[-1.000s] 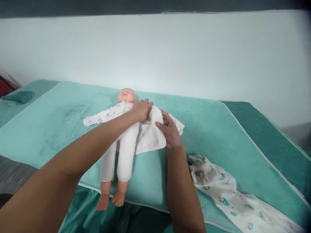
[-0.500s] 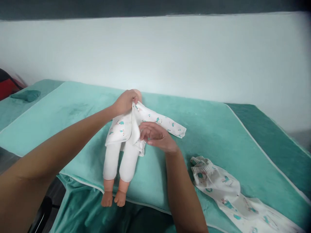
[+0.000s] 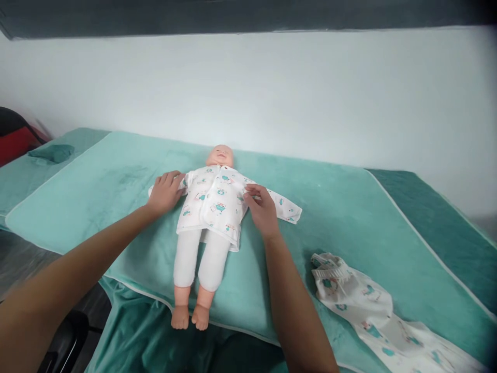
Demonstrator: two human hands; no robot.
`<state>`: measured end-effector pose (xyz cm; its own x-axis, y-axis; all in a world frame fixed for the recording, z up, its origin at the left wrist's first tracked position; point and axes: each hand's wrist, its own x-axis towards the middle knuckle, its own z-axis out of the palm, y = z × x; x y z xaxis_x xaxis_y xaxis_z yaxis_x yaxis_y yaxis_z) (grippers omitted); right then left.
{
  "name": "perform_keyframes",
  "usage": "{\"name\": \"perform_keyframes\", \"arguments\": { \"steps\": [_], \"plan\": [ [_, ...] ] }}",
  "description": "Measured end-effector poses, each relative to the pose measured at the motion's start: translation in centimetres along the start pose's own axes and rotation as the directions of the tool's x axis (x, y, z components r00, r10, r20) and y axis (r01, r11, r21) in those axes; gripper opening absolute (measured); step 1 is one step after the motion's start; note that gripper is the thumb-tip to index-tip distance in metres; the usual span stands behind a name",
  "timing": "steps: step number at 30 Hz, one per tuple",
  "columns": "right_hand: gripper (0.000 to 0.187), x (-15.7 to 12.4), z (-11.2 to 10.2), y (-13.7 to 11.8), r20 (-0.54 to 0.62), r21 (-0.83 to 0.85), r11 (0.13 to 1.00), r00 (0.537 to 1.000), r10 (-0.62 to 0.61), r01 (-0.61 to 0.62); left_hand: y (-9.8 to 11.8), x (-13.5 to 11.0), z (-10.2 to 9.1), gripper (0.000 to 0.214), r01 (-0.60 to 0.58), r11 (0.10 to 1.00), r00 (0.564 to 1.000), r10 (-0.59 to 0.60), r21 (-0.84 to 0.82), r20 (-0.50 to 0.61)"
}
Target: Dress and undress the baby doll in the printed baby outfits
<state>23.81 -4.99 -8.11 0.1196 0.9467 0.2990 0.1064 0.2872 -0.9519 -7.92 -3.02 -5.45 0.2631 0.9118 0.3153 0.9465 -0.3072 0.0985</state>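
A baby doll (image 3: pixel 220 156) lies on its back, with bare feet and white legs toward me. It wears a white jacket (image 3: pixel 217 202) with green prints, its front panels lying together over the chest. My left hand (image 3: pixel 166 191) rests over the sleeve on the left, fingers stretched out and partly covering it. Beside the jacket's right side is my right hand (image 3: pixel 263 206), near the top of the other sleeve (image 3: pixel 287 208). Its fingers are loosely bent, with a small gap to the thumb. That sleeve extends out flat to the right.
Matching printed pants (image 3: pixel 361 295) lie crumpled at the lower right. A green padded cover (image 3: pixel 334 207) spreads under everything, up to a white wall (image 3: pixel 248 88). Something red and black (image 3: pixel 17 140) stands at the far left. A black chair part (image 3: pixel 70 336) shows lower left.
My left hand has let go of the jacket's front edge and moved down-left to the sleeve. The raised panel now lies over the chest. My right hand has shifted up and right. The doll's head shows.
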Motion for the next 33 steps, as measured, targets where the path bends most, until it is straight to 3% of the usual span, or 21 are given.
{"name": "perform_keyframes", "arguments": {
  "steps": [4, 7, 10, 14, 17, 20, 25, 30, 33],
  "plan": [
    [0.033, 0.1, 0.2, 1.2, 0.046, -0.251, 0.955, 0.987, -0.153, 0.160, -3.2, -1.0, 0.6, 0.063, 0.116, 0.992, 0.989, -0.120, 0.052, 0.086],
    [0.033, 0.4, 0.1, 2.0, 0.062, -0.354, 0.900, 0.966, -0.250, 0.255, -5.1, -0.5, 0.6, 0.059, 0.082, 0.990, 0.988, -0.095, 0.111, 0.121],
    [0.036, 0.8, 0.1, 2.8, 0.059, -0.429, 0.865, 0.963, -0.261, 0.261, -6.1, 0.0, 0.8, 0.056, 0.079, 0.983, 0.993, -0.093, 0.164, 0.078],
    [0.042, 0.9, 0.3, 3.2, -0.012, -0.630, 0.768, 0.987, -0.162, 0.119, -6.5, 0.1, 1.7, 0.056, 0.126, 0.963, 0.989, -0.139, 0.238, 0.040],
    [0.043, 0.9, 0.6, 3.2, -0.075, -0.731, 0.680, 0.984, -0.162, 0.056, -6.4, 0.0, 2.4, 0.053, 0.188, 0.942, 0.981, -0.193, 0.278, -0.008],
    [0.044, 1.0, 0.7, 3.3, -0.170, -0.736, 0.677, 0.969, -0.180, -0.003, -6.3, -0.1, 2.7, 0.053, 0.268, 0.920, 0.963, -0.266, 0.285, -0.045],
    [0.041, 0.6, -0.4, 3.4, -0.387, -0.647, 0.746, 0.911, -0.144, -0.157, -6.2, -0.3, 2.5, 0.046, 0.312, 0.915, 0.950, -0.307, 0.257, -0.059],
    [0.058, -2.5, -2.3, 3.5, -0.566, -0.656, 0.681, 0.809, -0.160, -0.324, -6.7, -0.3, 2.5, 0.045, 0.342, 0.921, 0.940, -0.333, 0.187, -0.080],
    [0.065, -3.2, -3.4, 3.8, -0.563, -0.686, 0.622, 0.817, -0.125, -0.377, -7.0, -0.2, 2.8, 0.049, 0.354, 0.921, 0.935, -0.345, 0.162, -0.081]
  ]
}}
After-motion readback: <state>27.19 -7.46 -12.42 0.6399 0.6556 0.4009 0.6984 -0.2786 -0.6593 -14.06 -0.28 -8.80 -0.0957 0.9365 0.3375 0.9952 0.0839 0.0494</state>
